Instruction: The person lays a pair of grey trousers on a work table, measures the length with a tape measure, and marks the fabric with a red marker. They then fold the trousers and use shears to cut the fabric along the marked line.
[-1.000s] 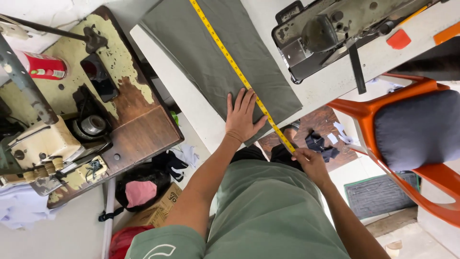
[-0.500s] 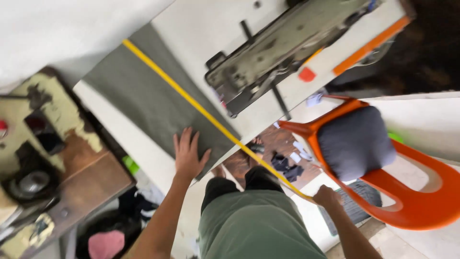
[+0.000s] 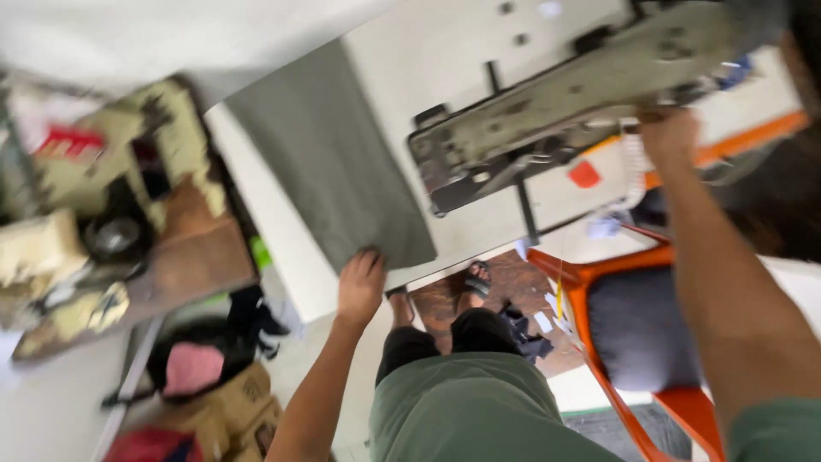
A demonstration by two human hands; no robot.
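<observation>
A grey-green piece of fabric [image 3: 333, 162] lies flat on the white table [image 3: 282, 257]. My left hand [image 3: 359, 287] grips its near corner at the table's edge, fingers curled on the cloth. My right hand [image 3: 671, 137] is raised far to the right, beside the end of a grey sewing machine [image 3: 564, 103]. Its fingers are closed on a measuring tape [image 3: 633, 167], which hangs down from the hand as a pale strip. A thin yellow length of the tape [image 3: 560, 295] dangles lower, in front of the chair. The view is blurred by motion.
An orange chair with a dark cushion [image 3: 637, 329] stands at the right. An old cream-coloured machine on a wooden stand [image 3: 128, 222] is at the left, with bags and a cardboard box [image 3: 222, 402] on the floor below. My sandalled feet [image 3: 475, 282] stand on a brown floor.
The yellow tape has come off the fabric. My right hand rose from beside my thigh up to the sewing machine. My left hand went from flat on the cloth to gripping its corner.
</observation>
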